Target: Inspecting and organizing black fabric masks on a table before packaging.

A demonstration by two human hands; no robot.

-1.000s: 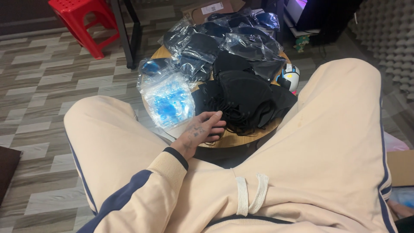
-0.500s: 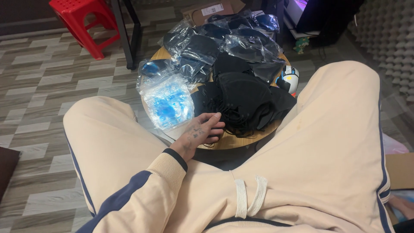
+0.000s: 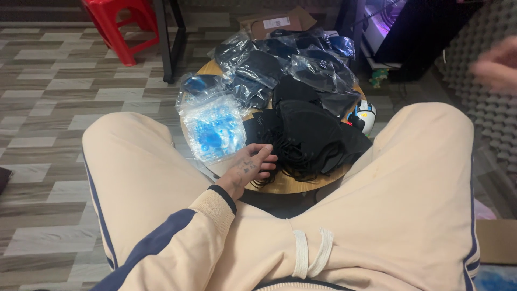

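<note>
Your left hand [image 3: 249, 170] rests on the round wooden desk [image 3: 285, 186], fingers loose, touching the pile of black fabric face masks [image 3: 309, 140], which spreads rightward across it. Your blurred right hand [image 3: 498, 62] hovers far right; its grip cannot be told.

The right hand [image 3: 498, 62] is only a blur at the right edge of the view, cut off by it, so its fingers and grip cannot be told. The fingertips of the left hand [image 3: 250, 170] are partly hidden among the loose black masks [image 3: 312, 137]. Most of the round bench [image 3: 293, 186] is covered. The red stool [image 3: 121, 24] and the cardboard box [image 3: 277, 21] are cut by the top edge.
</note>
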